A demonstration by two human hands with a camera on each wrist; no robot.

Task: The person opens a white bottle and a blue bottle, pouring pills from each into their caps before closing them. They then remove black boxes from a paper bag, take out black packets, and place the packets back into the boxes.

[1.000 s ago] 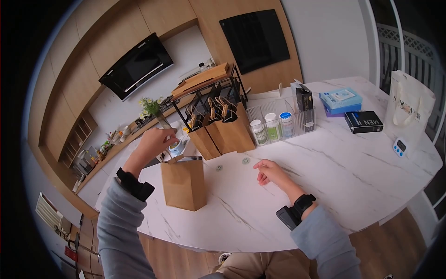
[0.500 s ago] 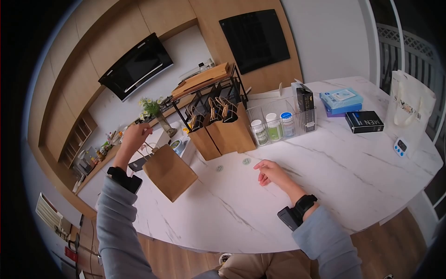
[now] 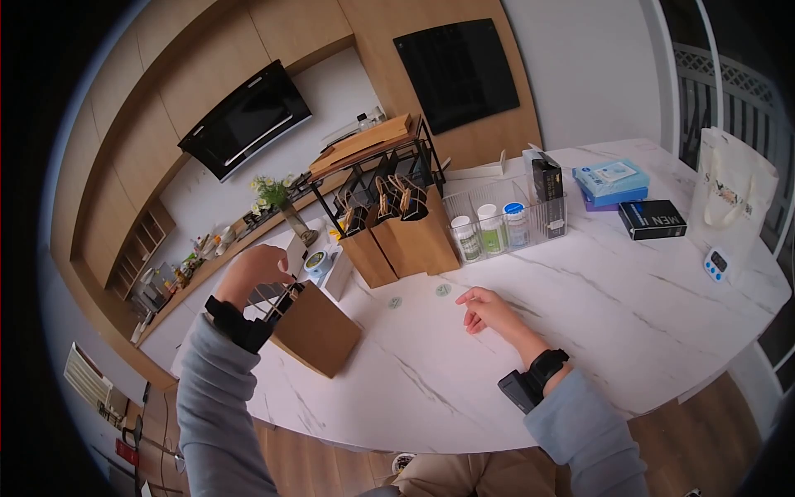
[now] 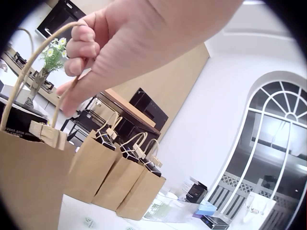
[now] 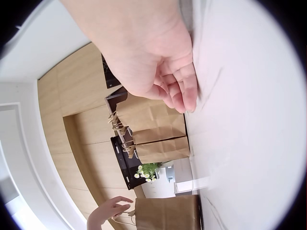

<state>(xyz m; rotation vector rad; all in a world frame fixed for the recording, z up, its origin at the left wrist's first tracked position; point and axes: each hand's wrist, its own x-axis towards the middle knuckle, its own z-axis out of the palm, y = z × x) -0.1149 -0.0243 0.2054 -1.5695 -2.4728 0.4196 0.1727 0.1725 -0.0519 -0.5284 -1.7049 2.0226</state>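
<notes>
- The black box point(image 3: 652, 219), well beyond the right fingertips, reads "MEN"; the lettering on the white bag point(image 3: 733, 186) behind it is too small for me to read.
- Bottle labels point(image 3: 493, 240) in the clear organizer point(image 3: 546, 222), past the right fingers, are unreadable too.
- The left hand point(image 3: 258, 272) has its fingers curled round the twisted handle point(image 4: 29, 64) of a brown paper bag point(image 3: 316, 331), which sits tilted just below them.
- A wooden clip point(image 4: 48, 134) is at that bag's rim, below the left fingertips, with something dark inside.
- Half a second ago the bag showed its broad face; now it's turned, its opening visible, and the left hand is lower.
- The right hand point(image 3: 493, 315) grips nothing, fingers loosely bent.
- Between the two hands stretches marbled tabletop point(image 3: 447, 373), its curved edge nearer the person than the right fingers.
- Standing paper bags point(image 3: 414, 240) bound that stretch beyond the fingers.
</notes>
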